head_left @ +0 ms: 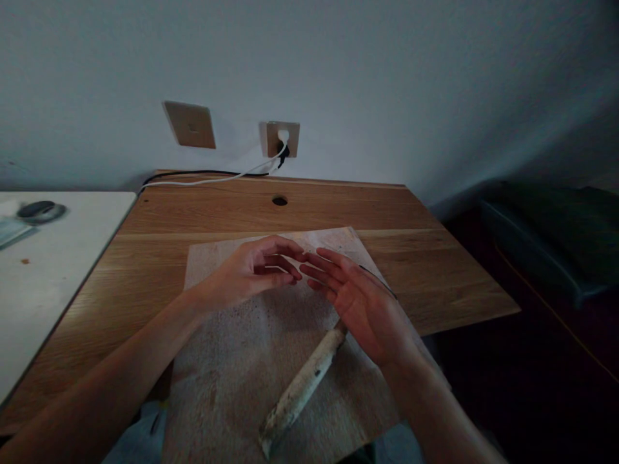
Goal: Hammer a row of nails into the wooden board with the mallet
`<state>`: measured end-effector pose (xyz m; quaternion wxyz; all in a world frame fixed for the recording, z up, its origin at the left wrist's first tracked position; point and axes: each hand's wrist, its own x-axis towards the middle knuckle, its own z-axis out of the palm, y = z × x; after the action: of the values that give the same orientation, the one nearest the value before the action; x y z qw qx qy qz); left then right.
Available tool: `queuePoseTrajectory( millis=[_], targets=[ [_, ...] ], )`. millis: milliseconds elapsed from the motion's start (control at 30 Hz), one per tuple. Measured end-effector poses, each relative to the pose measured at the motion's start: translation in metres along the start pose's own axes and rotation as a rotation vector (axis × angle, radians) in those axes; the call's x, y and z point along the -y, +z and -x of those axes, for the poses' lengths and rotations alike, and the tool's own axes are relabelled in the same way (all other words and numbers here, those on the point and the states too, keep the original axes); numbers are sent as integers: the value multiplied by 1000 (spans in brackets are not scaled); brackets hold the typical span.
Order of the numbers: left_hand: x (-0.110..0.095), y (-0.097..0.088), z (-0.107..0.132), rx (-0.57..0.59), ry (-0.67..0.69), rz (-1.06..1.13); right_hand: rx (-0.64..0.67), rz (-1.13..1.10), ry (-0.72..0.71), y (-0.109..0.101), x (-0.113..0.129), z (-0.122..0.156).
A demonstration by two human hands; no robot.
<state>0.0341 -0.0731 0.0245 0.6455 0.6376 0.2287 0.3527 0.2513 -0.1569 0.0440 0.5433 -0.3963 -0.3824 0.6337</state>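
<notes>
My left hand (268,265) hovers over the middle of a worn wooden board (217,380), palm turned inward, fingers slightly bent and apart. Facing it, my right hand (360,299) is open, fingers stretched toward the left fingertips, which appear very close or touching. Neither hand shows anything in its grasp. Below them a pale, worn, stick-like handle (304,383) with dark marks lies slanted across the board. Its far end narrows to a brownish part and passes out of sight behind my right hand. A thin dark edge (378,281) shows just beyond that hand; what it belongs to is hidden.
The board rests on a wooden desk (232,216) with a round cable hole (279,201). Cables (207,183) run to a wall socket (294,138). A white table (62,270) adjoins on the left, bearing a dark round item (39,211). A dark cushioned piece (536,245) stands right.
</notes>
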Motion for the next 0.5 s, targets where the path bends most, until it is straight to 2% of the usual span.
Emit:
queuePoseTrajectory(
  millis=[100,200,333,433,500],
  targets=[
    [4,-2,-1,-25,-51,128,-35,136,-48,-3,1,-2],
    [8,-3,-1,-63,-95,203,-41,497,-113,-8,-1,-4],
    [9,-2,-2,-48,-136,267,-43,904,-199,-12,-4,-9],
    [8,-2,-2,-37,-166,288,-39,1033,-275,-11,-4,-12],
    [8,-3,-2,-36,-171,290,-28,1037,-307,-10,-2,-13]
  ],
)
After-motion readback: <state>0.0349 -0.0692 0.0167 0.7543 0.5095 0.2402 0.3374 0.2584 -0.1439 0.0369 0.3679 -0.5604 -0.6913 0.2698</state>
